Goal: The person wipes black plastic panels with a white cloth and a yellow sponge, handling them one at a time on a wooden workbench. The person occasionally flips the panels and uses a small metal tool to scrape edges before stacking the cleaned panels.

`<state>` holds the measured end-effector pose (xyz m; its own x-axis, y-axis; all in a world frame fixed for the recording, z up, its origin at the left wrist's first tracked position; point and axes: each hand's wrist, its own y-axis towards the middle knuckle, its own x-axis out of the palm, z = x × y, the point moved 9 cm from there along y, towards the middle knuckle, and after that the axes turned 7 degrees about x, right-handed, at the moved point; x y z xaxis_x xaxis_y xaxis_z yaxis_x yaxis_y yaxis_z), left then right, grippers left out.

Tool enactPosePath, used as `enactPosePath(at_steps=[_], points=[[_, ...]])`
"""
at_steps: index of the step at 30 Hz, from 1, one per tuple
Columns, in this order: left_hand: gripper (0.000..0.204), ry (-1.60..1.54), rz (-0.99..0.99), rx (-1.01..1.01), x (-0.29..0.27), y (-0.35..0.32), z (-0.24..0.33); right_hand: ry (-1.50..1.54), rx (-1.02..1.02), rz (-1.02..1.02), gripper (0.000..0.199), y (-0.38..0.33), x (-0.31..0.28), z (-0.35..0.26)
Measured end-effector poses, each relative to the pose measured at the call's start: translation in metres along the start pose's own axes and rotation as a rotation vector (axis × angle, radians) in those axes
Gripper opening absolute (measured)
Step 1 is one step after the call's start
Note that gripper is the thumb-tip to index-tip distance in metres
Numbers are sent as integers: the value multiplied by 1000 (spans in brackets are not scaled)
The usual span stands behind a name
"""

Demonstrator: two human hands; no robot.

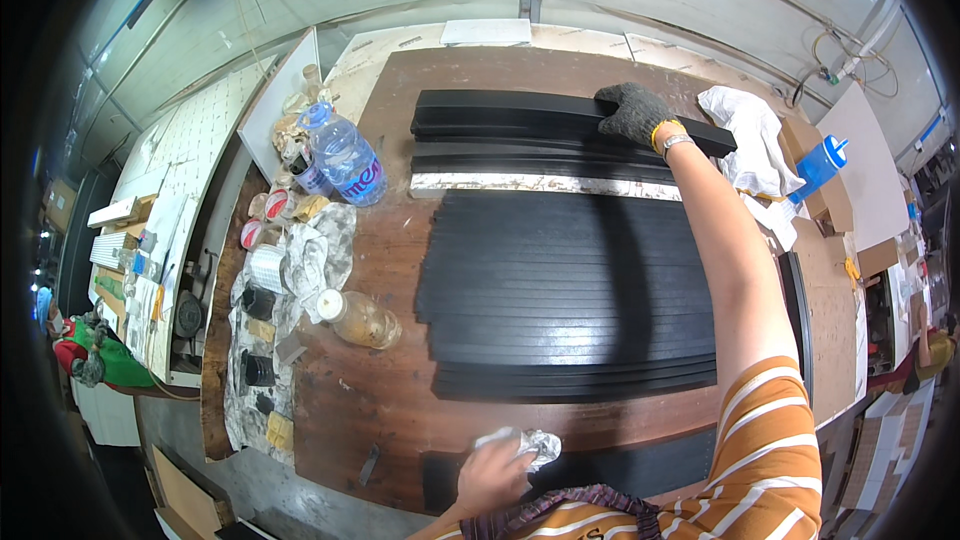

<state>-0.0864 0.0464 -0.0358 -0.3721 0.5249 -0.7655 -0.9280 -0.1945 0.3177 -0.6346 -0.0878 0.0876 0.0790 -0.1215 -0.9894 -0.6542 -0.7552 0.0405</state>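
At the far side of the brown table, my right hand (640, 114), in a dark grey glove, is closed over a long black bar (500, 112) near its right end. More black strips (560, 155) lie just nearer, beside a white paint-marked bar (540, 184). A wide row of black strips (570, 280) covers the middle of the table, side by side. Close to my body, my bare left hand (495, 477) is closed on a crumpled white cloth (540, 448); it is slightly blurred. A flat black piece (620, 470) lies at the near edge, partly hidden by my arm.
At the left stand a large clear bottle (347, 155) and a jar with a white lid (362, 320), next to stained cloth (320, 250) and small cups. At the right are a white cloth (750, 140) and a blue bottle (820, 168). A person in green (120, 355) is at far left.
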Motion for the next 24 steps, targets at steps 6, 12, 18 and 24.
enactPosePath(at_steps=[6,12,18,24], points=[[38,4,18,12,-1,2,1,88,6,15,62,-6,-6,-2],[41,13,12,18,0,0,0,281,44,331,49,-58,-51,-9],[38,63,51,29,1,-2,1,329,18,-57,28,-207,6,-19],[34,85,29,19,6,-6,1,200,-50,-432,36,-393,89,-26]])
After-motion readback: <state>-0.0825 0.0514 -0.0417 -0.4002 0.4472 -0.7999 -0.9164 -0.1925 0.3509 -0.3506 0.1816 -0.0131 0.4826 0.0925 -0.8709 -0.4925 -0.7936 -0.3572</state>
